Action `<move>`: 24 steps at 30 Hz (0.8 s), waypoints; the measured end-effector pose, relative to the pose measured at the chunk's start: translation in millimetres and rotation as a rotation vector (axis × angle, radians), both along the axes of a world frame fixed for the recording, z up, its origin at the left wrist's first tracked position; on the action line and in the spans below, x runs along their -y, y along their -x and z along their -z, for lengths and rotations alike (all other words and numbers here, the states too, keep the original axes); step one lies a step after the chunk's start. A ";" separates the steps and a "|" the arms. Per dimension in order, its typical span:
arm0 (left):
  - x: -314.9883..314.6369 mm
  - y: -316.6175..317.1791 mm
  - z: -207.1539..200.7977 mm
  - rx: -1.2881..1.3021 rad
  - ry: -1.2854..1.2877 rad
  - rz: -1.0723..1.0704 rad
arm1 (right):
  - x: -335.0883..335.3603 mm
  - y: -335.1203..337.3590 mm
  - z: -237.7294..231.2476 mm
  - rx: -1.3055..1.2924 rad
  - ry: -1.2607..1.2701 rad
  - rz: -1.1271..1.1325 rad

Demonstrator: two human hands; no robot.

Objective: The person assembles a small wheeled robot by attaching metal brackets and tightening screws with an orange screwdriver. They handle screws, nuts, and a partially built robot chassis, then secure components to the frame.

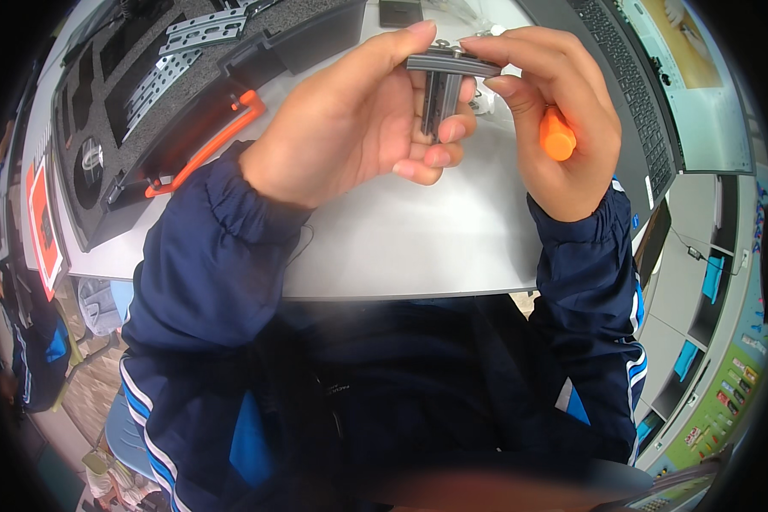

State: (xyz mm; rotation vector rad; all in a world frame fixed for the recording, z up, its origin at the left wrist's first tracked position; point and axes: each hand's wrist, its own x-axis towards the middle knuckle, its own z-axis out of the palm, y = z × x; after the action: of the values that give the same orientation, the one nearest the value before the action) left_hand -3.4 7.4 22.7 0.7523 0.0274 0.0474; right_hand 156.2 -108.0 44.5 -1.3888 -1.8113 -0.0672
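Left hand (341,119): grasping the T-shaped metal assembly (450,85) between thumb and fingers
Right hand (572,94): pinching the assembly's right end, orange handle (557,136) against its palm
Assembly position: above the table (418,239)

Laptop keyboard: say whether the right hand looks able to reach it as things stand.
Probably yes: the keyboard lies just right of the right hand with nothing visible between, though that hand is occupied, an orange handle in its palm and its fingertips at the grey metal piece.
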 end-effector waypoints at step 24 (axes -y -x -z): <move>4.2 4.9 -2.0 -0.008 -0.002 0.009 | 5.7 -10.6 -2.9 -0.316 0.243 0.057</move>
State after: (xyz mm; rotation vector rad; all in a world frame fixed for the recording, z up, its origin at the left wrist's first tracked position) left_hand -8.2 3.2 24.7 0.7547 0.0319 0.0361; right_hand 166.7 -113.7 47.3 -1.5226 -1.5529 0.3349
